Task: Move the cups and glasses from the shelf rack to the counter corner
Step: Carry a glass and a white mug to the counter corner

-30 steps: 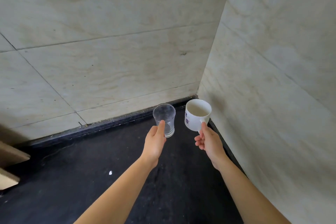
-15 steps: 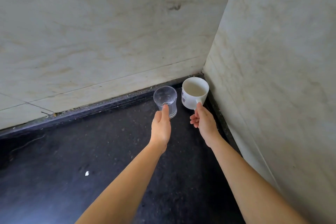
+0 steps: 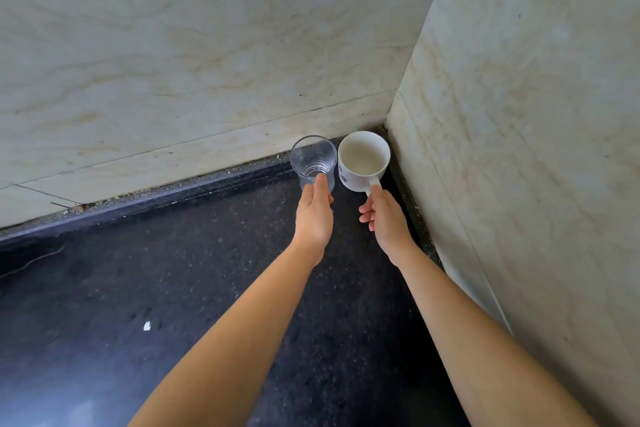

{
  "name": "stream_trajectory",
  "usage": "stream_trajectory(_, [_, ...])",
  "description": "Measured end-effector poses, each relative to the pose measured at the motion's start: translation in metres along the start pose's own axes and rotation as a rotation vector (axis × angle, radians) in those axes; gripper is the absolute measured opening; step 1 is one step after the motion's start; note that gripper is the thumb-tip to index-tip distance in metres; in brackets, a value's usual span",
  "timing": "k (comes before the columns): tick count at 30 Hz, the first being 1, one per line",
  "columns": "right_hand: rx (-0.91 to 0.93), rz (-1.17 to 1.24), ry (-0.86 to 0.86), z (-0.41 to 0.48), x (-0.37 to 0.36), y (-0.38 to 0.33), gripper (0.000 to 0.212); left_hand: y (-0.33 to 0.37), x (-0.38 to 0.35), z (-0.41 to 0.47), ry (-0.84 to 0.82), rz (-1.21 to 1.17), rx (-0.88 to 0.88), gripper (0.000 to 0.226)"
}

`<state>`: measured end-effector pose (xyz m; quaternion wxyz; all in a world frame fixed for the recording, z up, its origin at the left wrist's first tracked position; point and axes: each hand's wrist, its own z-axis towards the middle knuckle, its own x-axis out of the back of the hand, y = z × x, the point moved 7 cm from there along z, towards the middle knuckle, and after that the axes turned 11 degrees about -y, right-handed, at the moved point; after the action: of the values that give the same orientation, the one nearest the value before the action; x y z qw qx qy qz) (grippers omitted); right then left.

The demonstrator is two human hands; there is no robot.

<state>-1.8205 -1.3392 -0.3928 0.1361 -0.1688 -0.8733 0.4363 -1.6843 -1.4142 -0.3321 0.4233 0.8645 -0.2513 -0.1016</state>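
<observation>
A clear ribbed glass point(image 3: 313, 159) stands upright at the back of the black counter point(image 3: 173, 288), close to the rear wall. My left hand point(image 3: 314, 215) wraps its near side, thumb up the wall of the glass. Right beside it, deep in the corner, is a white mug point(image 3: 363, 158) with a small blue print on its side. My right hand point(image 3: 384, 218) pinches the mug's handle. Whether either vessel rests on the counter or hovers just above it, I cannot tell. The shelf rack is out of view.
Pale marbled tile walls meet at the corner point(image 3: 391, 121) just behind the mug; the right wall point(image 3: 519, 149) runs close along my right forearm. A small white speck point(image 3: 147, 325) lies on the counter at the left.
Both hands have carried the glass and the mug forward and down into the counter corner. The view has tilted down and closed in on the corner.
</observation>
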Motion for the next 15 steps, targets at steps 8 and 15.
stream_trajectory(8, [-0.097,-0.147,0.030,-0.023,0.008,-0.016,0.049,0.016,0.022,-0.014,-0.061,0.247,0.046,0.045])
stream_trajectory(15, [0.069,-0.508,0.144,-0.080,0.021,-0.124,0.051,0.088,0.095,-0.077,0.059,0.910,-0.074,0.061])
